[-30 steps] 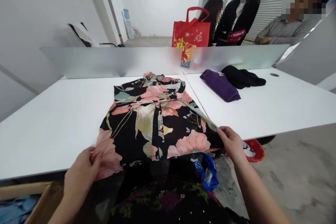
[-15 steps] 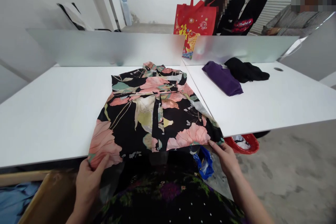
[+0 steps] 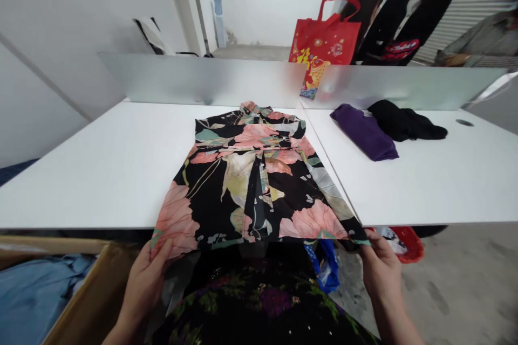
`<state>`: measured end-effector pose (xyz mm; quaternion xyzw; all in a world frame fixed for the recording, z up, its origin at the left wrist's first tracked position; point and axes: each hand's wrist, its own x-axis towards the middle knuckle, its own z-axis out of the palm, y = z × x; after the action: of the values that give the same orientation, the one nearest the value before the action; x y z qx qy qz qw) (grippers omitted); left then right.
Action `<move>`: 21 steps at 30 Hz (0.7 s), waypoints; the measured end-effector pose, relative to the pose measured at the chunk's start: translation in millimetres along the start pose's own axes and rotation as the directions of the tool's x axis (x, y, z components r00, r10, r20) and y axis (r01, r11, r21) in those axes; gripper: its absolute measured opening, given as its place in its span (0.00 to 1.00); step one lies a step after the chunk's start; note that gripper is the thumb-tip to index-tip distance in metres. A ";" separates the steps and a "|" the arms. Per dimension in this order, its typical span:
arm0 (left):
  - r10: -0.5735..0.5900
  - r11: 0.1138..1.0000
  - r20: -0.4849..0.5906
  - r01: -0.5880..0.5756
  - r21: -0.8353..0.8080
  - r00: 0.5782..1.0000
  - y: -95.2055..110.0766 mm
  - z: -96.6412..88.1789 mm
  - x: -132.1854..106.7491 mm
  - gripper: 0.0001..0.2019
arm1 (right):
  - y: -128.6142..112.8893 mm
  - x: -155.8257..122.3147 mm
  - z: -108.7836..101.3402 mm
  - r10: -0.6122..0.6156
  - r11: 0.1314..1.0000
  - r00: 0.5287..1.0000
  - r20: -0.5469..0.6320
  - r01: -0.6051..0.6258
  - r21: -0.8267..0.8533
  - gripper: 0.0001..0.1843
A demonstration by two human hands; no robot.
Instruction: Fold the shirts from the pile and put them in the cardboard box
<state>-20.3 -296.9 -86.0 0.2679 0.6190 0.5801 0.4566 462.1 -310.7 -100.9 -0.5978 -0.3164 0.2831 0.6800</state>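
Observation:
A black floral shirt [image 3: 218,183] with large pink flowers lies on the white table [image 3: 101,172], its collar toward the partition and its sleeves folded across the upper part. Its hem reaches past the table's front edge. My left hand [image 3: 148,275] pinches the hem's left corner between thumb and fingers. At the opposite corner, my right hand [image 3: 380,267] grips the hem, with its fingertips partly hidden by the cloth. Between the two hands the hem is stretched nearly straight.
Right of the shirt lie a folded purple garment [image 3: 364,132] and a black garment [image 3: 407,121]. A frosted partition [image 3: 170,78] runs behind, with a red bag [image 3: 324,38] on it. A cardboard box [image 3: 81,296] of blue cloth, a red basket [image 3: 415,248] and a blue bag [image 3: 327,267] stand below. People are beyond.
My right hand has shifted outward to the hem's right corner, drawing it wider and straighter. My left hand still holds its corner. The camera view has turned somewhat to the left.

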 end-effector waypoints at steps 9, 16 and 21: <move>-0.065 0.969 0.023 0.069 -0.236 0.998 1.8 2.4 8.0 0.24 | -1.2 -0.7 25.3 0.003 1.000 1.000 -0.025 -0.004 -0.027 0.26; -0.091 0.951 0.006 0.089 -0.296 0.996 5.0 4.1 18.8 0.21 | -6.5 1.8 29.0 0.043 0.999 0.995 -0.089 -0.039 0.037 0.22; -0.066 0.958 0.038 0.074 -0.278 0.997 8.2 5.8 20.1 0.18 | -1.3 8.8 28.1 0.037 0.997 0.998 -0.057 -0.033 0.073 0.26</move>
<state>-25.7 -275.3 -82.8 0.1870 0.5338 0.6411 0.5187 446.2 -286.4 -96.4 -0.5863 -0.2754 0.2888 0.7049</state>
